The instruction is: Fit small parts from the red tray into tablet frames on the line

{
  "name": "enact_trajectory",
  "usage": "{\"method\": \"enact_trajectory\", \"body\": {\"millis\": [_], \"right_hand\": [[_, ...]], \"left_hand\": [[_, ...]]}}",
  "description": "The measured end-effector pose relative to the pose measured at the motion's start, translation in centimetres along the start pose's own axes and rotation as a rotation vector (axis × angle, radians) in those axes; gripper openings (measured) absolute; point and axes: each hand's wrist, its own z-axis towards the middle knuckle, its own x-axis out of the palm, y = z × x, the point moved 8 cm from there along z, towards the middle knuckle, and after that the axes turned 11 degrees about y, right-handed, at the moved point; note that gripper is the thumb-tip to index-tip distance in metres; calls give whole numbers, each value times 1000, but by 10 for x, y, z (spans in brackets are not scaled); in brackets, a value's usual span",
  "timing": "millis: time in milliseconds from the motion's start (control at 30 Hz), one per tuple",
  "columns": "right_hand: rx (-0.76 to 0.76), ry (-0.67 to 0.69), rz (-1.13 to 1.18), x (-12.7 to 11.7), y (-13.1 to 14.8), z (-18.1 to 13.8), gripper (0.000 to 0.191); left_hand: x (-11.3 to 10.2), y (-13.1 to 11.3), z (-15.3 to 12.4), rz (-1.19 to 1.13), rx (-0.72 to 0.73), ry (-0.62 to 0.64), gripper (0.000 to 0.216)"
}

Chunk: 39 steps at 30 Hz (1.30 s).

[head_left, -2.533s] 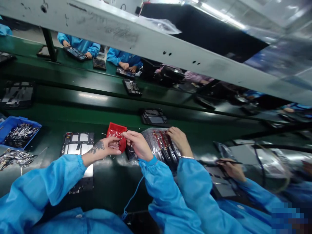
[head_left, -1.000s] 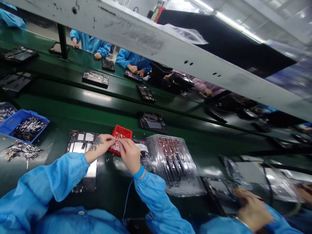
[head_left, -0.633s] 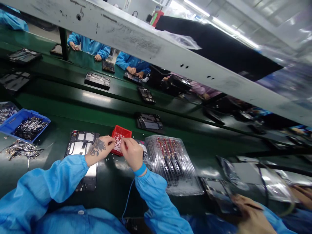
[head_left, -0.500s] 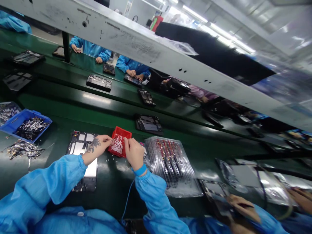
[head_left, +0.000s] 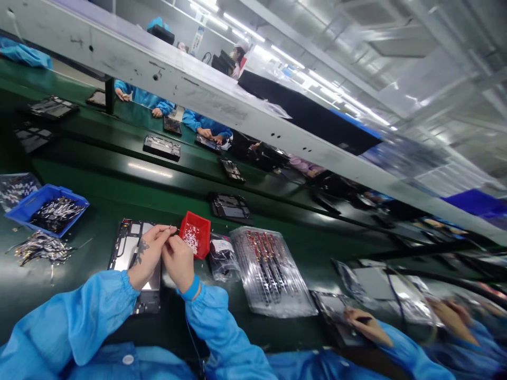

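Observation:
My left hand and my right hand meet fingertip to fingertip above the top right corner of an open tablet chassis that lies flat on the green bench. Both pinch something tiny that I cannot make out. Just right of my fingers stands a small red bin holding small white parts. A blue strap circles my right wrist.
A blue bin of metal parts and a loose pile lie at the left. A dark bag and a clear blister tray lie right of the red bin. A co-worker's hand works at right. More chassis ride the belt.
My hands have drawn back from the red bin to the left and now meet over the chassis. The view has swung up and to the right.

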Motion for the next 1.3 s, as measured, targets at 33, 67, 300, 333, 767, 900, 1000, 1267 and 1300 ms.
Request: {"method": "enact_trajectory", "body": {"millis": [33, 67, 300, 333, 767, 900, 1000, 1267, 1300], "right_hand": [[13, 13, 130, 1, -1, 1, 20], [51, 43, 292, 5, -3, 2, 21], [509, 454, 1157, 71, -8, -14, 33], [540, 488, 1191, 80, -5, -16, 36], [185, 553, 523, 105, 18, -14, 28], [110, 634, 327, 115, 11, -14, 28], [198, 653, 317, 126, -7, -1, 30], [325, 796, 269, 147, -16, 23, 30], [329, 791, 257, 146, -15, 24, 30]], "left_hand": [[-5, -2, -3, -10, 5, 20, 32], [-11, -4, -7, -11, 9, 40, 36], [-82, -4, -47, 72, -240, -10, 41], [-90, -4, -52, 48, -276, -21, 45], [-140, 24, -89, 284, -358, 10, 25], [-156, 36, -97, 376, -401, -1, 25], [-174, 34, -89, 433, -354, -149, 31], [-180, 39, -55, 486, -387, -113, 30], [-179, 40, -54, 488, -398, -106, 31]]}}
